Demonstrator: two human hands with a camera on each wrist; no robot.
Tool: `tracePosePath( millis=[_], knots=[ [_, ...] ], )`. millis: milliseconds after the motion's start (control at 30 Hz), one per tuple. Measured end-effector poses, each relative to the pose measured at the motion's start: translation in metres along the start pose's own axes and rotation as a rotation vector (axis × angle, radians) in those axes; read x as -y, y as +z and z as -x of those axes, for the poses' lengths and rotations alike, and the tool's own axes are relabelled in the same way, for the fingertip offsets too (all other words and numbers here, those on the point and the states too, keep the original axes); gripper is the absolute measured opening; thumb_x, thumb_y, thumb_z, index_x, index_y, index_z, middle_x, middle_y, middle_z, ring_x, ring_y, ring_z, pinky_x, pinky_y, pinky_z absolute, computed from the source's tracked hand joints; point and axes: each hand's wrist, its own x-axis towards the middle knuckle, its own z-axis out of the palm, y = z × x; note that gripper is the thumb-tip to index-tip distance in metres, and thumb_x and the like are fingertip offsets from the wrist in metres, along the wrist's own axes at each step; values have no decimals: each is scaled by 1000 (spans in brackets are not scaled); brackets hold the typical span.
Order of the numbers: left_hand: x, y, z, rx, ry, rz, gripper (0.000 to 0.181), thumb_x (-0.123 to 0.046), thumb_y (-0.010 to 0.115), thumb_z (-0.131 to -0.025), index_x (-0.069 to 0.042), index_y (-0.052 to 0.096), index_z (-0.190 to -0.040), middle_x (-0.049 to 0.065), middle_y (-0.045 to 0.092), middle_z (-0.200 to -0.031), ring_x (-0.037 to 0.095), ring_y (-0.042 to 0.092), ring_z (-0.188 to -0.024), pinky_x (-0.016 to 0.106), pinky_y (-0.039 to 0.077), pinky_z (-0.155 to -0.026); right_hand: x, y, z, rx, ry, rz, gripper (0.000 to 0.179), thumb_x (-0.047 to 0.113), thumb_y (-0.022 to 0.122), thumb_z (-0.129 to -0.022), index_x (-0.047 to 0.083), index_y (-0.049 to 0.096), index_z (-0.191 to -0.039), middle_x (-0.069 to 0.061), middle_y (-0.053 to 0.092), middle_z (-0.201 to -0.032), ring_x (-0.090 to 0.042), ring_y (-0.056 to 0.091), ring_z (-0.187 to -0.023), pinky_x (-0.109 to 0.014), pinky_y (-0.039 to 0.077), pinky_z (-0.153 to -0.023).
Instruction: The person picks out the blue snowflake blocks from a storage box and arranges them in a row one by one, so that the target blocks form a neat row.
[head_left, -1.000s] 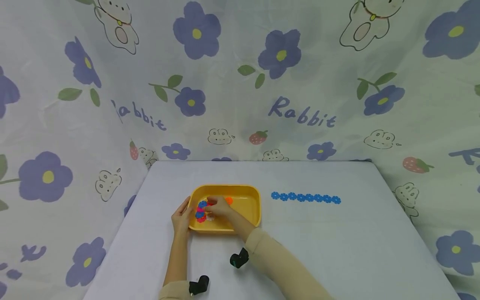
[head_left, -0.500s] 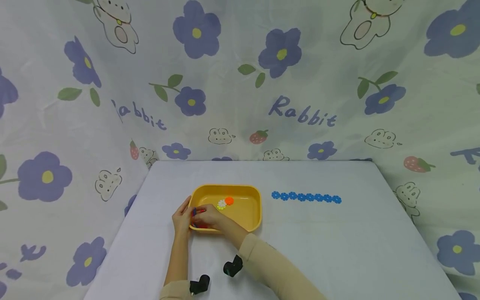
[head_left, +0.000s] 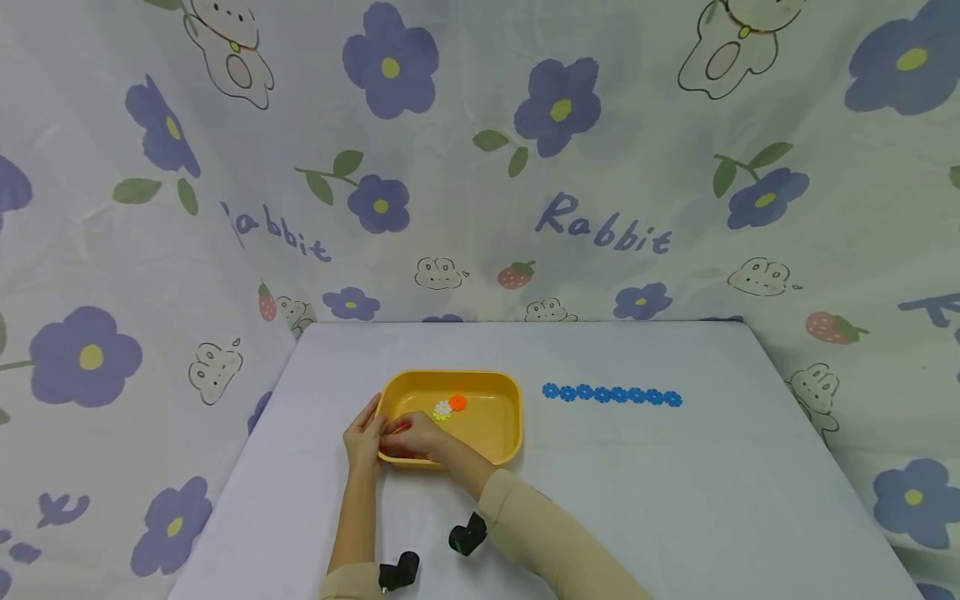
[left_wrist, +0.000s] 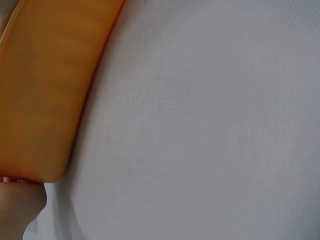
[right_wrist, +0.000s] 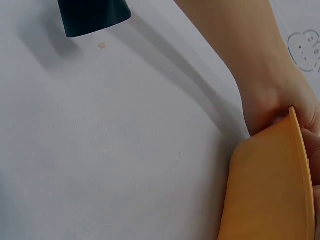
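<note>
A yellow tray [head_left: 495,412] sits left of the table's middle. My left hand [head_left: 364,440] grips its left side, with the forearm coming up from the front edge. In the right wrist view, that hand [right_wrist: 272,102] wraps the corner of the tray [right_wrist: 270,185]. Inside the tray's near left part, my right hand [head_left: 422,437] has curled fingers pinching a red flower-shaped piece [head_left: 402,427], of which a sliver shows. More red shows low beneath this hand; the other pieces there are hidden. Behind it lie an orange piece [head_left: 457,402], a white piece [head_left: 443,407] and a yellow piece [head_left: 441,416].
To the right of the tray, several blue flower-shaped pieces [head_left: 618,394] form a row on the white table [head_left: 675,500]. Black wrist cameras stick out from both sleeves, one by the left sleeve [head_left: 348,581]. A patterned cloth [head_left: 465,108] hangs behind and at the sides.
My right hand has moved toward the near left of the tray, over the coloured pieces there, uncovering the white and yellow ones. The left hand and tray stay put.
</note>
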Motion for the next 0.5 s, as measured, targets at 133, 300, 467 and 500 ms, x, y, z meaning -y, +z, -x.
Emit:
tracePosePath(
  millis=[133,300,467,500],
  knots=[
    [0,0,0,9,2,4,46,5,52,-89,1,48,-135,17,46,-136,0,58,-95,12,51,-81,0,-6,2,-34,41,15,19,-6,67,-79,-10,67,-97,-9,65,-76,-18,66,-64,-30,59,-63],
    [0,-1,-1,-2,10,-21,44,4,54,-89,2,50,-133,14,48,-135,0,58,-102,13,50,-84,3,-18,5,-80,79,-95,21,-7,65,-81,-9,67,-102,-13,67,-79,-26,70,-66,-33,58,-63],
    [0,-1,0,14,5,-37,45,4,52,-90,2,48,-135,16,44,-140,15,48,-124,21,47,-93,4,-37,5,-129,89,-215,23,-3,62,-86,-8,64,-109,-17,69,-82,-28,70,-71,-33,58,-65],
    [0,-1,0,15,1,-35,45,3,52,-90,1,48,-135,16,43,-141,19,46,-127,22,46,-94,4,-42,5,-142,85,-232,24,-2,62,-87,-8,63,-110,-17,69,-81,-27,70,-71,-33,58,-65]
  ],
)
